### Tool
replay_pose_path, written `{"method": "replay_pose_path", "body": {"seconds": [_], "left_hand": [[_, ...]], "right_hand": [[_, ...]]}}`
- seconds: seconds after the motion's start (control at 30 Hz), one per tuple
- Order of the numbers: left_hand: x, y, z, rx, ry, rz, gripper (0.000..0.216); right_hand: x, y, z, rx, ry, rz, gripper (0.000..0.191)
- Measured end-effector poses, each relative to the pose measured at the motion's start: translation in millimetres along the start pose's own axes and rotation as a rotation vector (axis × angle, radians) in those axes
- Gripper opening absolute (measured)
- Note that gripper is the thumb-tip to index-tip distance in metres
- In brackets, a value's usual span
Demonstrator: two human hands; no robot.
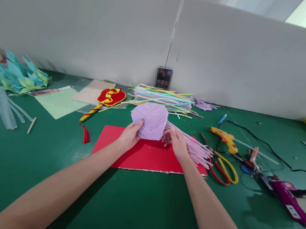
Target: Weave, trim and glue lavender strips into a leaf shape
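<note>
My left hand (132, 133) grips the left edge of a lilac petal-shaped piece (150, 120) made of pipe cleaners laid side by side in a V pattern, its thumb on the front face. At the piece's lower right edge, my right hand (175, 138) has its fingers curled against it. The piece is held above a red foam board (141, 158). A bundle of loose lilac pipe cleaners (197, 151) lies on the board's right end, passing partly behind my right hand.
Scissors (223, 170) with red and yellow handles lie right of the board. Beyond are a yellow glue gun (225, 138) and a purple tool (289, 200) with a black cord. Behind are multicoloured pipe cleaners (162, 100); at left, a red-and-yellow fan (111, 97) and teal paper-like leaves (19, 73).
</note>
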State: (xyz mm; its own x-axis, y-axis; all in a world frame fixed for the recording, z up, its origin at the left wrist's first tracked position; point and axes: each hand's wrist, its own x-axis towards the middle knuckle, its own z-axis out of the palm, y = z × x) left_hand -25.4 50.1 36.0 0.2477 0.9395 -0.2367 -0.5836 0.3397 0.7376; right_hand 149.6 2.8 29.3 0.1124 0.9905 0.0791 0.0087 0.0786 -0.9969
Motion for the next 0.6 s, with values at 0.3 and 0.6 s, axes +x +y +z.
{"method": "replay_pose_path", "body": {"seconds": [0.3,0.6], "left_hand": [[0.7,-0.3,-0.1,-0.030,0.015,0.002,0.021],[2.2,0.0,-3.0,-0.040,0.023,-0.014,0.022]], "right_hand": [[-6.0,-6.4,5.7,-0.132,-0.044,-0.064,0.031],[-2.2,-5.9,1.0,0.056,0.058,-0.058,0.032]]}}
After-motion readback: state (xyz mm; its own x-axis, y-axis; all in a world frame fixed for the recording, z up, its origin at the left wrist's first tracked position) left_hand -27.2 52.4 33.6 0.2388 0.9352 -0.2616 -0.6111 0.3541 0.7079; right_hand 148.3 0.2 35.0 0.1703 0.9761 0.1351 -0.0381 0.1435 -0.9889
